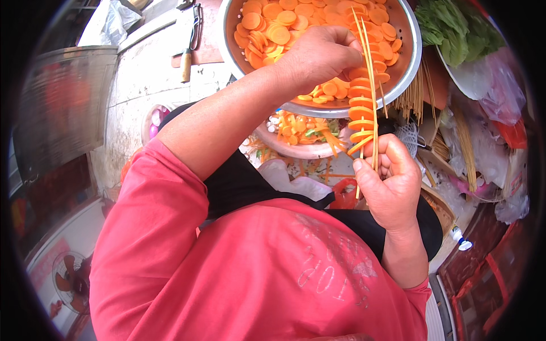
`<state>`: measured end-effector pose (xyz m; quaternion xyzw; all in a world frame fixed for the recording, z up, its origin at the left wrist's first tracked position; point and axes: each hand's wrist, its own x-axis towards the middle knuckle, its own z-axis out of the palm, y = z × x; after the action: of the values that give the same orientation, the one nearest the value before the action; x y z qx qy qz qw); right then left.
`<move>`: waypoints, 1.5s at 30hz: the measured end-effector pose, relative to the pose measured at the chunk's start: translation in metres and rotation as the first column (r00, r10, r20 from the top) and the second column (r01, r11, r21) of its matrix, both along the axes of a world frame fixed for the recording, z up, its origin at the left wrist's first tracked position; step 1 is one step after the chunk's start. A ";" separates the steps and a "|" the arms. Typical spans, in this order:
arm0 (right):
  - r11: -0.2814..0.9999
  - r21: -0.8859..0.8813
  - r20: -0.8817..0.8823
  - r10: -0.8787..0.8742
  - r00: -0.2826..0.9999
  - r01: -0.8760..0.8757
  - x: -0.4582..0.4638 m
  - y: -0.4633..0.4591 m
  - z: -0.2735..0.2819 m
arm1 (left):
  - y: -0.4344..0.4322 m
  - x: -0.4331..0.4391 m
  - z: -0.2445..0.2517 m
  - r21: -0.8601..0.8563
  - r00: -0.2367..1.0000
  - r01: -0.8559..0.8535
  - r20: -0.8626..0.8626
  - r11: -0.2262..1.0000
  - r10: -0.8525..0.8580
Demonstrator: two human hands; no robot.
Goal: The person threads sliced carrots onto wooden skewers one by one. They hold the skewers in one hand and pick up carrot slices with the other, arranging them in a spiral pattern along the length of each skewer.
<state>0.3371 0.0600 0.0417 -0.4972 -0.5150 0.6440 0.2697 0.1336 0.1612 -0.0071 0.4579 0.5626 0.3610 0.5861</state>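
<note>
Thin bamboo skewers (373,102) stand upright in the picture, their lower part gripped between the thumb and curled fingers of my right hand (386,174). One skewer carries a spaced row of round carrot slices (361,102). My left hand (326,51) reaches across from the left, its fingertips closed on carrot slices at the upper part of that row; the fingers partly hide the contact. Behind both hands, a large perforated metal basin (416,55) holds many loose carrot slices (280,35).
Below the basin is a pink bowl (277,145) of cut vegetables. Loose skewers (411,98), leafy greens (448,32) and plastic bags (503,81) lie at the right. A wooden-handled knife (186,66) lies upper left. A small bottle (460,238) is at lower right.
</note>
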 end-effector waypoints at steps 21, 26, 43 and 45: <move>0.981 0.148 0.155 0.102 0.983 -0.126 -0.011 -0.004 -0.003 | -0.006 -0.009 0.008 -0.006 1.000 0.006 -0.028 1.000 -0.007; 0.966 0.181 0.203 0.148 0.968 -0.185 -0.008 -0.006 -0.003 | -0.008 -0.003 0.007 -0.054 1.000 0.012 0.003 0.998 -0.011; 0.944 0.250 0.190 0.170 0.967 -0.215 0.002 -0.001 -0.003 | -0.005 0.009 -0.007 -0.092 0.988 0.148 0.049 0.985 -0.144; 0.971 0.183 0.108 0.135 0.985 -0.153 0.001 -0.004 -0.006 | -0.002 0.004 -0.001 -0.098 0.991 0.129 0.028 0.987 -0.127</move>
<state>0.3379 0.0562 0.0360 -0.4604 -0.6214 0.5852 0.2438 0.1380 0.1588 -0.0086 0.4596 0.5429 0.2990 0.6362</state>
